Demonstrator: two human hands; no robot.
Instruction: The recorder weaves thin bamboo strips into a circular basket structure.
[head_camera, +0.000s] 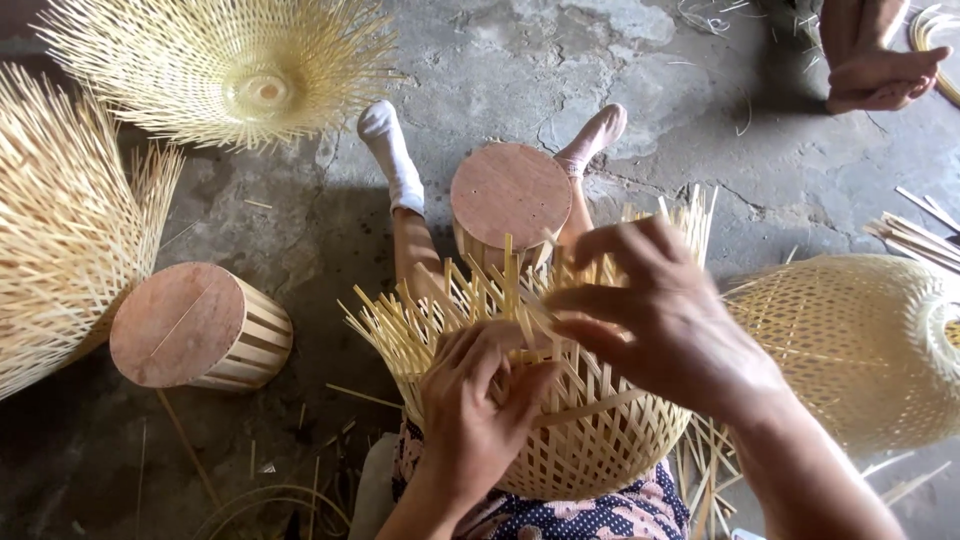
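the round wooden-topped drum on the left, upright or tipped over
Tipped over: the drum lies on its slatted side on the floor, its round wooden face turned up toward the camera.

Pale-yellow lattice basket (585, 430); navy cloth (600, 515), seemingly white-dotted.

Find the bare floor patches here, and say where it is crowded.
Bare floor lies beyond the two feet, and between the wooden drum and the left leg. It is crowded at the half-woven basket, where the left hand and right hand work.

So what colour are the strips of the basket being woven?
Pale straw yellow; the basket shows best in the head view.
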